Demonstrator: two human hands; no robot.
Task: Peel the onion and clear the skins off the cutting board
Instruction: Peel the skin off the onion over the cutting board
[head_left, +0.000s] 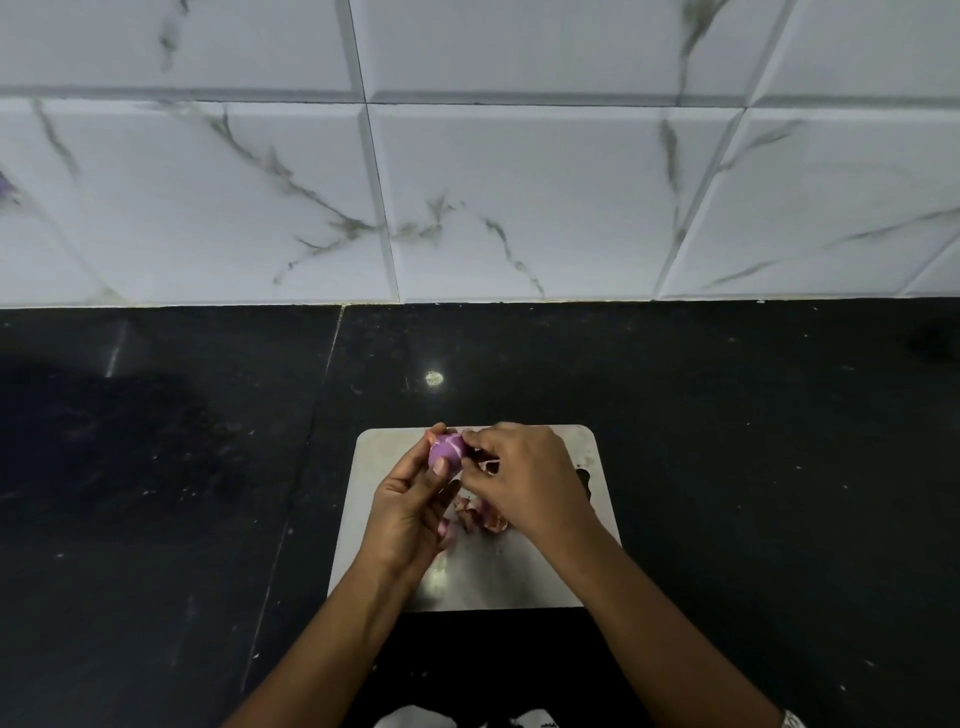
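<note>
A small purple onion (447, 451) is held above the far part of a pale cutting board (519, 577). My left hand (413, 501) grips the onion from below, thumb across its front. My right hand (524, 478) pinches at the onion's right side with its fingertips; what it pinches is hidden under the fingers. Several pinkish skins (485, 517) lie on the board beneath my hands, partly covered by them.
The board lies on a black stone counter (727, 441) that runs back to a white marbled tile wall (519, 208). A seam in the counter passes left of the board. Something white (415, 717) shows at the bottom edge.
</note>
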